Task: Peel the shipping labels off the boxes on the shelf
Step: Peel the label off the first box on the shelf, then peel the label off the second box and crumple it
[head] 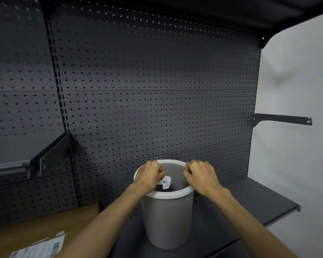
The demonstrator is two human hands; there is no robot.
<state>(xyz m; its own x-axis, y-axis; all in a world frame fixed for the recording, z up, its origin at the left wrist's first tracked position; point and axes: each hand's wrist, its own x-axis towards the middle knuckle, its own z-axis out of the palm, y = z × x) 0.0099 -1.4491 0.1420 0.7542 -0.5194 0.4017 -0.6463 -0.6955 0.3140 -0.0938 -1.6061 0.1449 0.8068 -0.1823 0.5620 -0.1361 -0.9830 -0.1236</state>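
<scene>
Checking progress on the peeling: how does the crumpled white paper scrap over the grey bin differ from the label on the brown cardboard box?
The crumpled white paper scrap is balled up, off any box, at the left hand above the grey plastic bin. The white barcoded shipping label lies flat on the brown cardboard box, one corner wrinkled, untouched. Both are white printed paper.

A brown cardboard box (pixel 35 228) sits at the left end of the dark shelf (pixel 250 200), cut off by the lower left corner of the view. A white shipping label (pixel 39 248) with a barcode lies on its top face, wrinkled and partly lifted along its upper edge. A crumpled scrap of white label (pixel 166 181) with dark print hangs over the mouth of the grey bin (pixel 166 220), which stands mid-shelf.
</scene>
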